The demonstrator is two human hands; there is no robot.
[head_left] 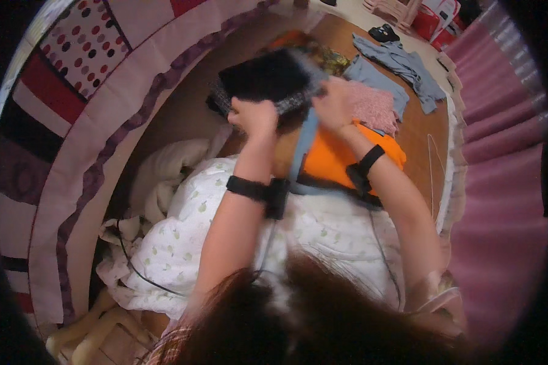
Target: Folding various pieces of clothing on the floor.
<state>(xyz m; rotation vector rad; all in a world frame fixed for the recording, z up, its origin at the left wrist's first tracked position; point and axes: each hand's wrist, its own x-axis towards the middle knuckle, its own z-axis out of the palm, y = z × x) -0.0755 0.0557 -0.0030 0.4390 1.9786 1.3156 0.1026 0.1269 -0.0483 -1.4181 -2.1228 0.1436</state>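
Note:
A folded black garment with speckled grey edges (pixel 262 79) is held up in front of me, its outline smeared by motion. Closed fingers of my left hand (pixel 256 117) grip its near-left edge. At its right edge, my right hand (pixel 335 103) is closed on the fabric, somewhat blurred. Under my right forearm lies an orange cloth (pixel 332 158) with a dark border, on top of grey-blue fabric (pixel 304 137). A folded pink speckled garment (pixel 372 105) sits just right of my right hand. Behind the black garment, patterned brown-orange cloth (pixel 329 59) partly shows.
Grey-blue clothes (pixel 402 67) are spread at the far right of the brown surface (pixel 431 131), with a small black item (pixel 383 33) beyond. White leaf-print bedding (pixel 189 213) bunches near me. A patchwork cover (pixel 73 91) borders the left, a pink curtain (pixel 499 164) the right. Cables trail from my wrist straps.

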